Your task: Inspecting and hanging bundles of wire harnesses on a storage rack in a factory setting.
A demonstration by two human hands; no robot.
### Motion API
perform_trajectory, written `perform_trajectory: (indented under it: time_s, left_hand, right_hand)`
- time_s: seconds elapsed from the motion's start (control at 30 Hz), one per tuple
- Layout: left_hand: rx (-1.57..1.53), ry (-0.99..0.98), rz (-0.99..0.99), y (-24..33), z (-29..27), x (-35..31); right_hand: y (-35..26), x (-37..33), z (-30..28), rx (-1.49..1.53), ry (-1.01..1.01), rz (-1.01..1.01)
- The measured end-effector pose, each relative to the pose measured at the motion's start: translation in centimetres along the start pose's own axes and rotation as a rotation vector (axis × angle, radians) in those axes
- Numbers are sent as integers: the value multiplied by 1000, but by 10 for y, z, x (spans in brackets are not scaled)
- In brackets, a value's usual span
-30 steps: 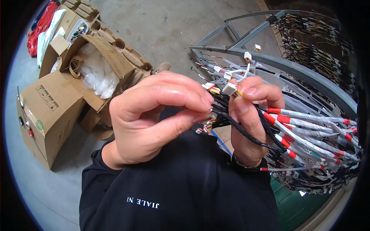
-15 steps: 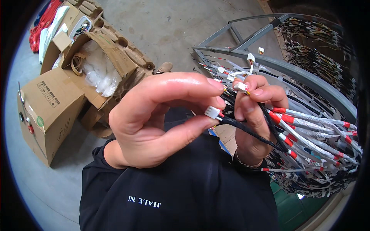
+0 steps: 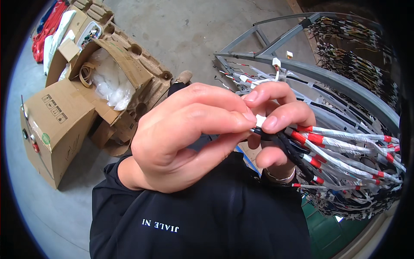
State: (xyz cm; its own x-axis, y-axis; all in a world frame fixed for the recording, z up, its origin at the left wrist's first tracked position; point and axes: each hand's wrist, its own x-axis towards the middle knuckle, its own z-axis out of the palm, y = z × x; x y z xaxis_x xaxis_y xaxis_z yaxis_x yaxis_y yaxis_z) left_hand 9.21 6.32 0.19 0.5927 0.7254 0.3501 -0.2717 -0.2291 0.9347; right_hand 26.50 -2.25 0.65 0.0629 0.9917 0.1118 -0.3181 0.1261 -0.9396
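My left hand (image 3: 185, 138) is closed in a pinch at the end of a black-wrapped cable (image 3: 290, 152), beside a small white plug connector (image 3: 260, 120). Against that connector's other side press the fingertips of my right hand (image 3: 284, 116), so the two hands meet around it. Only one white housing shows between the fingers; fingertips cover whatever else is there. From the grip, the black cable runs down and right toward a bundle of white-wrapped cables with red bands (image 3: 340, 140).
A grey metal frame (image 3: 284, 41) carries the wire harnesses on the right, and dense rows of hanging wires (image 3: 358, 64) lie beyond it. On the left stand cardboard boxes (image 3: 58, 125), one holding clear plastic bags (image 3: 110, 82), beside a moulded pulp pallet (image 3: 136, 49).
My hands have come together. The two white connectors, held apart before, are now mostly hidden between the fingertips, and the right hand has turned with its fingers over them.
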Motion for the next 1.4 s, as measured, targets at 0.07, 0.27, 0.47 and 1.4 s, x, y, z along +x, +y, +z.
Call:
perform_trajectory:
  time_s: [0.07, 0.27, 0.47, 1.4]
  left_hand:
    - [52, -8, 29, 2, 1, 2]
    - [73, -4, 72, 2, 3, 4]
    - [165, -1, 152, -3, 4, 5]
    - [-81, -20, -186, 4, -2, 3]
  right_hand:
    - [2, 2, -5, -168, -32, -62]
    - [-1, 2, 0, -240, 65, -42]
    - [2, -2, 8, -296, 127, -41]
    - [3, -3, 15, -184, 208, -21]
